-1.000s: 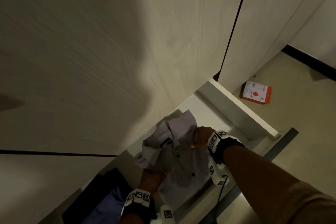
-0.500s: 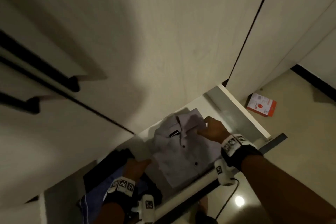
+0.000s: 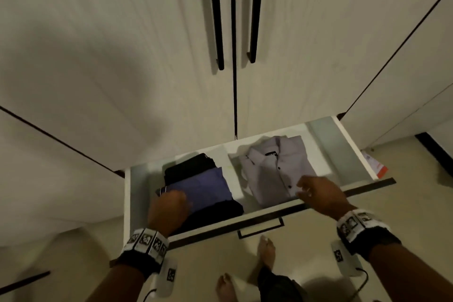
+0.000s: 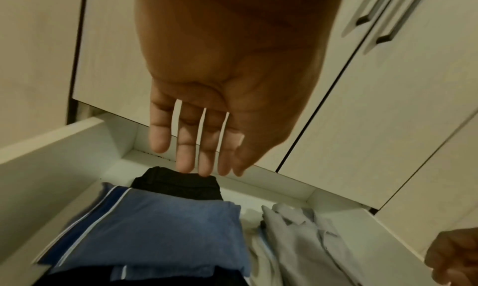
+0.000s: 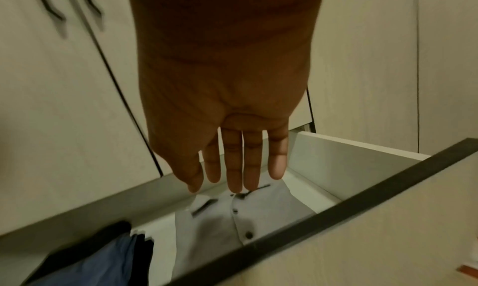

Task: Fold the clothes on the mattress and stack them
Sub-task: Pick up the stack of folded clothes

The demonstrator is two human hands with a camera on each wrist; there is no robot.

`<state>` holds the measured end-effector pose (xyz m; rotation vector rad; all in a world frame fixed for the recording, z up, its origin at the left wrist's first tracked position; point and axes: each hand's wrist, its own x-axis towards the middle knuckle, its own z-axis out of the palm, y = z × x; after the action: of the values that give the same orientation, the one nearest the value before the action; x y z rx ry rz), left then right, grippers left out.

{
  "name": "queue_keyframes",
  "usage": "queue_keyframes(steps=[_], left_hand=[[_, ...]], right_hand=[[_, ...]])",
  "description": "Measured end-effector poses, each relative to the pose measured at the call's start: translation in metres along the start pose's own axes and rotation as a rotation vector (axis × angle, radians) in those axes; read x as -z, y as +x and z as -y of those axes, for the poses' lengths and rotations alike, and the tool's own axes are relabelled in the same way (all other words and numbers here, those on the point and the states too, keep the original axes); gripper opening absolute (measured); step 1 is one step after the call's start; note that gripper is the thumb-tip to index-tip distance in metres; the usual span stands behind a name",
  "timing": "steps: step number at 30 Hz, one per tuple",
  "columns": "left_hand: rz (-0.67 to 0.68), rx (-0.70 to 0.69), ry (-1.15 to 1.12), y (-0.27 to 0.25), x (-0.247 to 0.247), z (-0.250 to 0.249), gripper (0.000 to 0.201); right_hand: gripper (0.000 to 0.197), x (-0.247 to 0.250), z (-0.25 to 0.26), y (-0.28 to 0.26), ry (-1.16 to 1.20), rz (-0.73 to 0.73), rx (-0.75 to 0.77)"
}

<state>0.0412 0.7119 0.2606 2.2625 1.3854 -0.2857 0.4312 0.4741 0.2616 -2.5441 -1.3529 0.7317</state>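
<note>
Clothes are lying folded inside the open drawer [image 3: 348,144].
Grey shirt [image 3: 274,169] is sitting right, blue shirt [image 3: 203,189] left on black clothes [image 3: 188,169]. Left hand [image 3: 166,211] and right hand [image 3: 318,196] are hovering above with loose, open grips, holding nothing.

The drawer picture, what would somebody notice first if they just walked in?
The open white drawer sticks out under the tall wardrobe doors. Inside lie a folded grey shirt on the right and a blue garment on a black pile at the left. Both hands, left hand and right hand, hover open above.
</note>
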Motion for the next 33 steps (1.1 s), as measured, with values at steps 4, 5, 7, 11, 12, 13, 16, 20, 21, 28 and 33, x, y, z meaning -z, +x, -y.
queue_keyframes(steps=[4,5,7,11,12,13,16,20,21,28,33], left_hand=[[-0.039,0.069,0.000,-0.034,-0.025,0.023,0.026],[-0.017,0.021,-0.001,-0.042,-0.030,0.022,0.030],[0.021,-0.094,0.005,-0.061,-0.039,0.017,0.032],[0.076,-0.133,-0.030,-0.082,-0.058,0.007,0.038],[0.078,-0.124,-0.025,-0.084,-0.062,0.004,0.039],[0.076,-0.115,-0.007,-0.084,-0.067,0.002,0.042],[0.046,-0.098,0.051,-0.077,-0.080,-0.003,0.046],[0.030,-0.073,0.157,-0.070,-0.091,-0.004,0.044],[0.020,-0.087,0.190,-0.069,-0.096,-0.001,0.049],[-0.044,-0.122,0.196,-0.042,-0.103,0.001,0.058],[-0.087,-0.098,0.132,-0.006,-0.085,-0.003,0.056]], right_hand=[[0.037,-0.030,0.007,-0.031,-0.266,0.061,0.027],[0.040,-0.037,0.008,-0.037,-0.287,0.084,0.035],[0.047,-0.049,0.011,-0.048,-0.315,0.117,0.053],[0.054,-0.063,0.009,-0.053,-0.325,0.094,0.069],[0.055,-0.065,0.009,-0.052,-0.325,0.069,0.064],[0.058,-0.067,0.007,-0.048,-0.311,0.043,0.049],[0.050,-0.072,0.000,-0.032,-0.267,-0.014,0.029],[0.018,-0.073,-0.003,-0.019,-0.347,0.021,0.071],[0.015,-0.075,-0.002,-0.020,-0.360,0.032,0.069],[0.017,-0.074,-0.004,0.009,-0.364,0.041,0.088],[0.017,-0.071,0.001,0.050,-0.280,-0.059,0.064]])
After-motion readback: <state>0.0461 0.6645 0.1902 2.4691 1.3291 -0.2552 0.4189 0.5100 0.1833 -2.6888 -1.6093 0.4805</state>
